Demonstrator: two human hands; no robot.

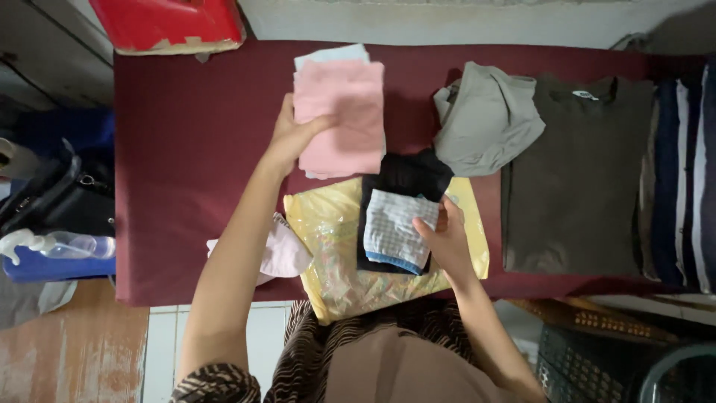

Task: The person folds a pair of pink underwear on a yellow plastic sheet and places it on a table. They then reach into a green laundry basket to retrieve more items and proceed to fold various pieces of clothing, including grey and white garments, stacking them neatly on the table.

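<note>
My left hand (292, 136) rests on the left edge of a folded pink cloth (344, 112), which lies on a pale blue cloth (332, 54) at the back of the maroon table (186, 149). My right hand (446, 237) holds a small folded checked cloth (395, 227) with a blue edge. The checked cloth sits on a folded black garment (406, 179), which lies on a yellow patterned cloth (335, 246).
A crumpled grey garment (485, 119), a flat dark olive shirt (574, 179) and striped navy clothes (682, 179) lie to the right. A pale pink cloth (280, 254) hangs at the front edge. A red box (168, 22), a spray bottle (63, 245) and a dark crate (597, 358) surround the table.
</note>
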